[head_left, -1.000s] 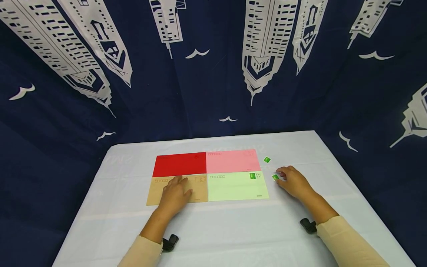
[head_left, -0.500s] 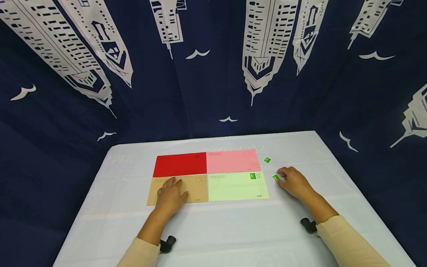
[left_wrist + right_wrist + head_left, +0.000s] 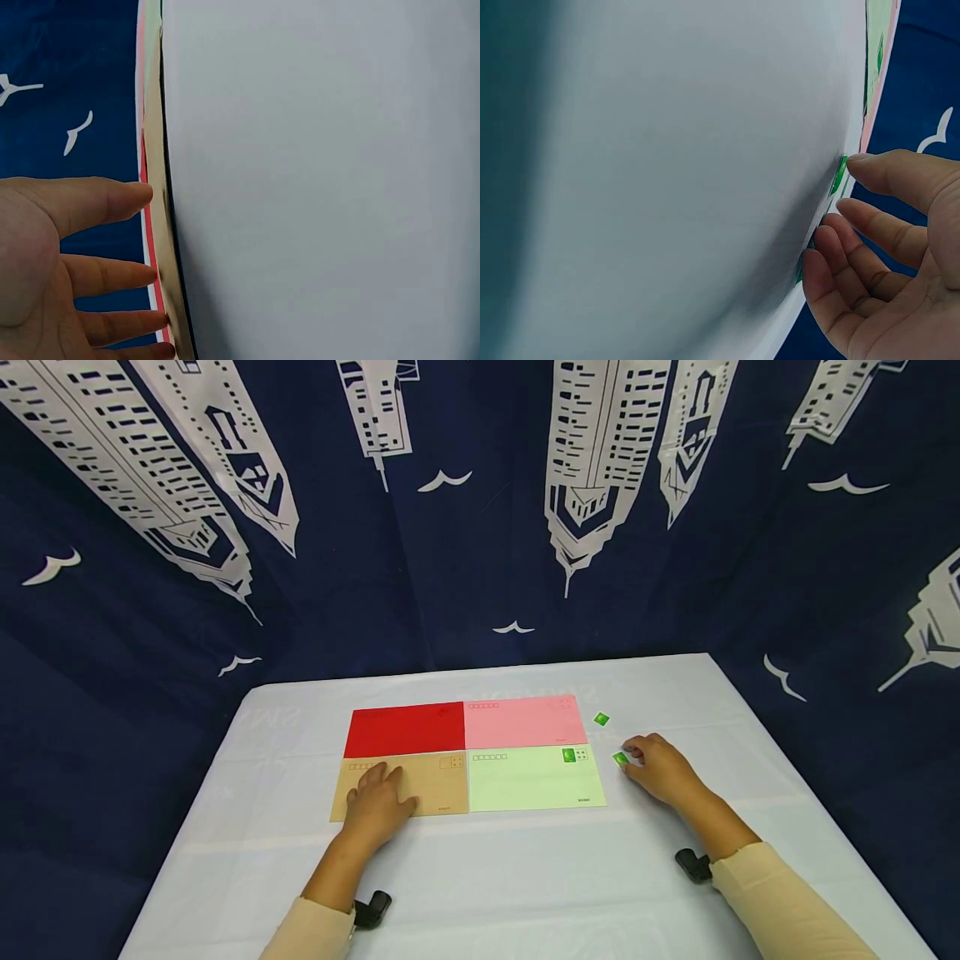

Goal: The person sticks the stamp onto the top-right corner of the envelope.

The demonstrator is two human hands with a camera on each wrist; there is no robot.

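My left hand rests its spread fingertips on the tan envelope, also seen edge-on in the left wrist view. To the right, my right hand is low over the white table, beside a small green stamp. In the right wrist view the thumb tip meets the edge of that stamp; a gap separates thumb and index finger, and the other fingers are bent. A second green stamp lies farther back. The light green envelope carries a green stamp in its upper right corner.
Behind the tan and light green envelopes lie a red envelope and a pink envelope, edges close together. The white table ends at a dark blue curtain printed with white buildings and birds.
My left hand has slid left and slightly nearer over the tan envelope, uncovering more of its right part. The right hand and the green stamps hold their places.
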